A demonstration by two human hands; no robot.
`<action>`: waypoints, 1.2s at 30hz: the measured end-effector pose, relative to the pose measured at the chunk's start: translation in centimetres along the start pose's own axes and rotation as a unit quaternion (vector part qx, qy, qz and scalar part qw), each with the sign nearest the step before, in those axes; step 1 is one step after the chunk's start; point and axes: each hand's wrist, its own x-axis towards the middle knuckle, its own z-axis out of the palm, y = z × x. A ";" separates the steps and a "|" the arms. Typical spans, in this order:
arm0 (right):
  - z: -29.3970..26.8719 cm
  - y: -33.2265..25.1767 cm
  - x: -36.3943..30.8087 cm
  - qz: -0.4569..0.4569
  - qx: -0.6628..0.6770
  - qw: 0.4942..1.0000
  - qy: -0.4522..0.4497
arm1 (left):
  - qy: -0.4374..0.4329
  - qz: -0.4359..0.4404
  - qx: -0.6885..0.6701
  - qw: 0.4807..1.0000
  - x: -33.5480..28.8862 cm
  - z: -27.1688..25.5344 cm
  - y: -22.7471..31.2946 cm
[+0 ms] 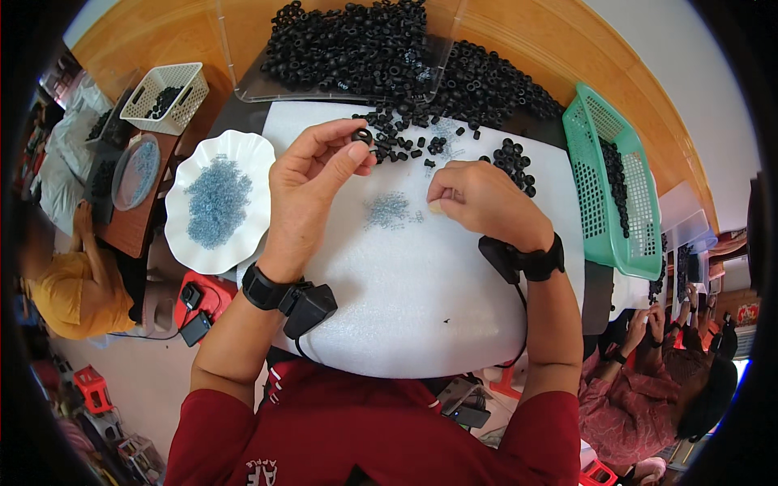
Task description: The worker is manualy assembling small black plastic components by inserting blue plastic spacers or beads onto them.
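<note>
My left hand (312,166) is closed on a small black ring-shaped part (363,136), pinched between thumb and fingers above the far part of the white foam sheet (365,292). My right hand (486,198) has its fingers pressed together low over the sheet. A pale yellowish patch shows at its fingertips; what they hold, if anything, is hidden. Between the hands lies a small heap of bluish-silver pieces that look like tiny springs (389,211). Loose small black parts (397,146) lie beyond it, and rounder black parts (512,162) sit beyond my right hand.
A clear bin (243,91) heaped with black parts stands at the back. On the left is a scalloped white plate (185,243) of springs; on the right, a green basket (596,194) with black parts. Both wrists wear cabled black devices. Other people sit at both sides.
</note>
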 end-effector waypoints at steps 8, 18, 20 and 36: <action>0.5 -0.2 -0.2 -0.022 -0.039 0.999 0.012 | -0.074 -0.030 -0.004 0.997 -0.1 0.2 0.0; -0.1 -1.5 -0.1 -0.036 0.039 0.999 -0.008 | -0.066 -0.035 0.006 0.997 0.0 -0.1 -0.1; 0.4 -1.4 -0.1 -0.047 0.030 0.998 -0.007 | -0.064 -0.040 0.005 0.997 0.0 -0.1 -0.1; 0.2 -2.4 -0.4 -0.017 0.049 0.996 -0.079 | -0.044 -0.032 0.008 0.998 0.1 -0.3 0.2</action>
